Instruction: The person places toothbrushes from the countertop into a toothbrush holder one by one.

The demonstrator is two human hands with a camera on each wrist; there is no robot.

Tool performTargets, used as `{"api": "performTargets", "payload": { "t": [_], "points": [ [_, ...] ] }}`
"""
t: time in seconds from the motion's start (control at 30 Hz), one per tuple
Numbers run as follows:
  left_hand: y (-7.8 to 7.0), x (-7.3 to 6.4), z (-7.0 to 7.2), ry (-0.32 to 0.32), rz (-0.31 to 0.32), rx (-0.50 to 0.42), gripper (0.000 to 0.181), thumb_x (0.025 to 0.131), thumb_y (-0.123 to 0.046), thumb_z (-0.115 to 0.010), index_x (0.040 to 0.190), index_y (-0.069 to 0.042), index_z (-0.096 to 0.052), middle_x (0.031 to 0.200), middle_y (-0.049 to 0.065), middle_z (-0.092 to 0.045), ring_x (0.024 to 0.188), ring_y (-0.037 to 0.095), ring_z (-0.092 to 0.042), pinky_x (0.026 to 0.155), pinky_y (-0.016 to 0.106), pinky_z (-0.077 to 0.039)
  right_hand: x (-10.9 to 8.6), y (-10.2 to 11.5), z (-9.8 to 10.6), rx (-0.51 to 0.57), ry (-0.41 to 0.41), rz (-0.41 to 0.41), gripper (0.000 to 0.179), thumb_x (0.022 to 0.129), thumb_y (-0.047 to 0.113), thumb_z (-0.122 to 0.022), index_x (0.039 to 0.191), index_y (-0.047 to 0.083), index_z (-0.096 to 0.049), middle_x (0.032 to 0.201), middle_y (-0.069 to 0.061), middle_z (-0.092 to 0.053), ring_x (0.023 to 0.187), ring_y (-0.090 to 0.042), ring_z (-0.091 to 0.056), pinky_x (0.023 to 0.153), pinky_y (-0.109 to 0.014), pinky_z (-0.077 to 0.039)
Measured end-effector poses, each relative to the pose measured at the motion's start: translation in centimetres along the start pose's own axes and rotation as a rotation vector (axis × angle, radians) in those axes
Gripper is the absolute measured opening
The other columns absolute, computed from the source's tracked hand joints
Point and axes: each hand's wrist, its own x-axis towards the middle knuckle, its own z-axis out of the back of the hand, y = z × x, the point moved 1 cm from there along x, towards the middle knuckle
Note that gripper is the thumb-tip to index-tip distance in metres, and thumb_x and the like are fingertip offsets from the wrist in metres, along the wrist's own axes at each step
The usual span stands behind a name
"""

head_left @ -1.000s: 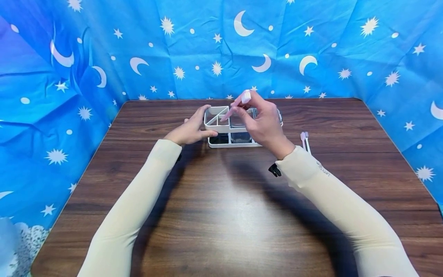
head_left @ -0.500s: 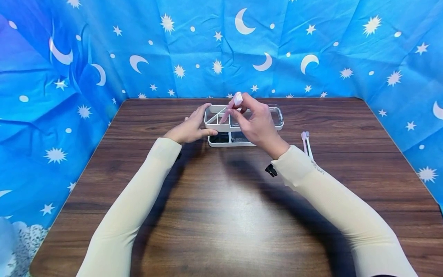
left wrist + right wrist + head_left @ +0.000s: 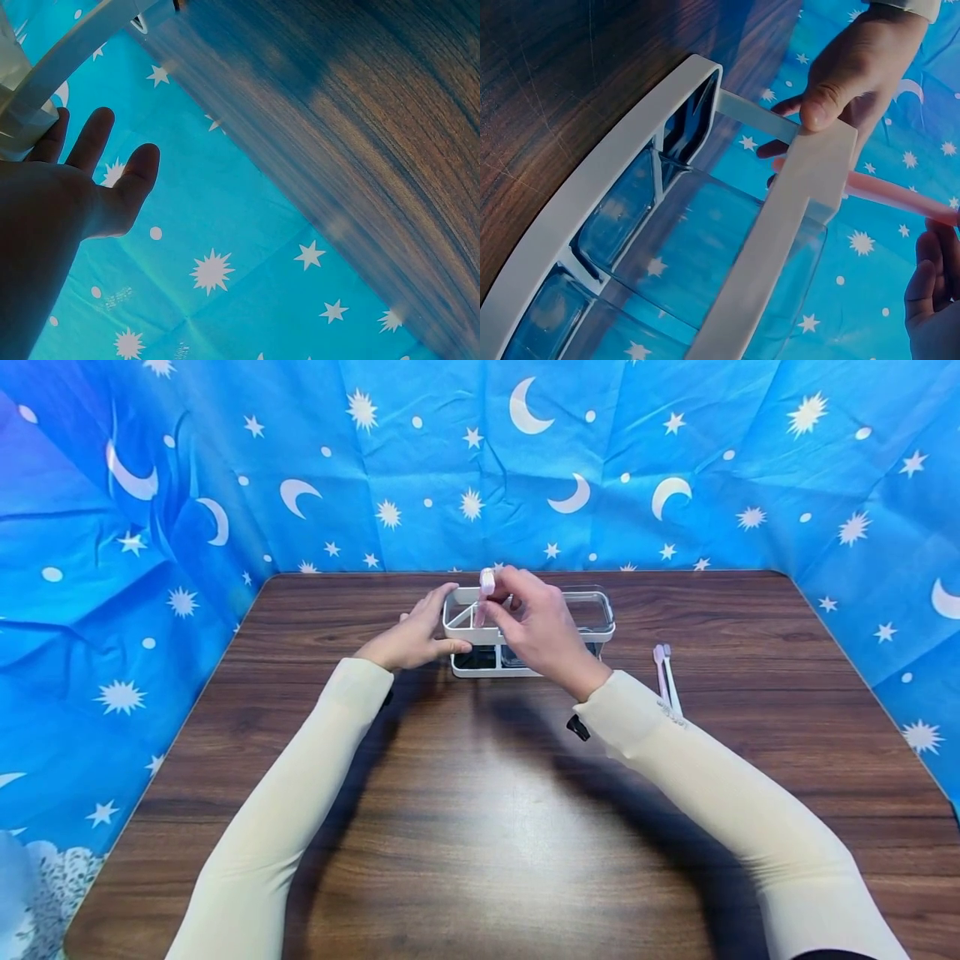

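A white two-tier toothbrush holder point(image 3: 600, 636) with clear cups point(image 3: 697, 240) stands near the table's back edge. My left hand point(image 3: 408, 639) grips its left end, thumb on the front and fingers behind. In the left wrist view, some of that hand's fingers point(image 3: 90, 142) extend free of the rim. My right hand point(image 3: 543, 631) pinches a pink toothbrush point(image 3: 487, 580), bristles up. In the right wrist view, the toothbrush's handle point(image 3: 900, 196) slants down into the upper tier's divided end; its lower tip is hidden from the head view.
A pink toothbrush point(image 3: 660, 667) and a white toothbrush point(image 3: 672, 681) lie side by side on the table, right of the holder, partly behind my right sleeve. The brown wooden table point(image 3: 480, 827) is backed by a blue star-and-moon cloth point(image 3: 427, 460).
My right hand has moved left and slightly lower with the pink toothbrush, which now stands more upright over the small left compartments. The left hand stays on the holder.
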Motion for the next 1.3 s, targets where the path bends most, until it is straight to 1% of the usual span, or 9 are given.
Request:
{"api": "performTargets", "payload": {
  "t": [0.13,0.33,0.6,0.7,0.83,0.97,1.07,1.23,1.3],
  "points": [
    [0.0,0.1,0.0,-0.002,-0.009,-0.008,0.098,0.082,-0.052,-0.066,0.152,-0.018,-0.007,0.155,0.008,-0.014,0.141,0.025,-0.009,0.105,0.062,-0.006,0.1,-0.3,-0.3,-0.034,0.027,-0.044,0.008,0.091,0.009,-0.064,0.098,0.009,-0.060,0.088,0.002,-0.060,0.081,-0.009,-0.053,0.067,-0.026,-0.047],
    [-0.2,0.1,0.0,0.005,0.001,0.001,0.098,0.082,-0.055,-0.064,0.152,-0.017,-0.007,0.155,0.008,-0.014,0.141,0.025,-0.009,0.105,0.063,-0.006,0.2,-1.0,-0.8,-0.070,0.072,-0.126,0.009,0.092,0.013,-0.063,0.100,0.012,-0.061,0.088,0.004,-0.061,0.079,-0.011,-0.051,0.066,-0.026,-0.046],
    [-0.5,0.2,0.0,-0.011,-0.005,-0.001,0.097,0.082,-0.052,-0.066,0.151,-0.015,-0.009,0.152,0.008,-0.019,0.139,0.026,-0.014,0.104,0.064,-0.006,0.1,-1.9,-1.5,-0.124,0.127,-0.209,0.008,0.092,0.016,-0.063,0.099,0.013,-0.061,0.089,0.003,-0.062,0.082,-0.012,-0.050,0.070,-0.028,-0.046],
    [-0.6,0.2,0.1,-0.009,-0.002,0.010,0.097,0.082,-0.053,-0.065,0.151,-0.017,-0.008,0.152,0.008,-0.019,0.140,0.026,-0.014,0.104,0.064,-0.007,-0.1,-2.2,-1.6,-0.137,0.148,-0.242,0.009,0.092,0.016,-0.063,0.100,0.012,-0.061,0.091,0.002,-0.062,0.083,-0.012,-0.051,0.071,-0.026,-0.046],
    [-0.7,0.1,0.1,-0.009,-0.001,0.015,0.097,0.082,-0.053,-0.065,0.152,-0.017,-0.007,0.153,0.008,-0.018,0.140,0.026,-0.014,0.104,0.063,-0.008,-0.2,-2.5,-1.7,-0.133,0.172,-0.280,0.012,0.092,0.017,-0.063,0.102,0.012,-0.061,0.095,0.001,-0.062,0.087,-0.012,-0.052,0.075,-0.025,-0.048],
    [-0.7,0.1,0.1,-0.007,-0.003,0.001,0.097,0.082,-0.053,-0.065,0.152,-0.017,-0.007,0.152,0.007,-0.019,0.140,0.026,-0.014,0.105,0.063,-0.007,-0.3,-2.6,-1.8,-0.141,0.177,-0.288,0.012,0.092,0.017,-0.064,0.102,0.013,-0.061,0.095,0.001,-0.062,0.088,-0.013,-0.052,0.075,-0.025,-0.048],
    [-0.6,0.1,0.0,-0.001,0.002,-0.005,0.097,0.082,-0.053,-0.065,0.152,-0.017,-0.007,0.152,0.007,-0.019,0.140,0.025,-0.014,0.105,0.063,-0.006,-0.4,-2.6,-1.8,-0.158,0.179,-0.288,0.014,0.091,0.019,-0.065,0.104,0.014,-0.062,0.096,0.001,-0.063,0.090,-0.014,-0.051,0.074,-0.028,-0.045],
    [-0.4,0.0,0.1,0.002,0.011,-0.003,0.098,0.082,-0.053,-0.066,0.151,-0.018,-0.007,0.152,0.007,-0.018,0.139,0.026,-0.013,0.105,0.063,-0.007,-0.8,-2.6,-1.3,-0.179,0.177,-0.274,0.028,0.088,0.027,-0.069,0.111,0.014,-0.063,0.104,0.001,-0.064,0.096,-0.020,-0.050,0.077,-0.033,-0.041],
    [-0.3,0.0,0.1,0.003,0.014,-0.001,0.098,0.082,-0.053,-0.066,0.152,-0.018,-0.007,0.153,0.007,-0.017,0.140,0.027,-0.013,0.104,0.063,-0.007,-0.9,-2.6,-1.0,-0.184,0.168,-0.260,0.031,0.087,0.029,-0.069,0.113,0.013,-0.063,0.106,0.000,-0.063,0.097,-0.021,-0.050,0.079,-0.034,-0.042]
  ]
}}
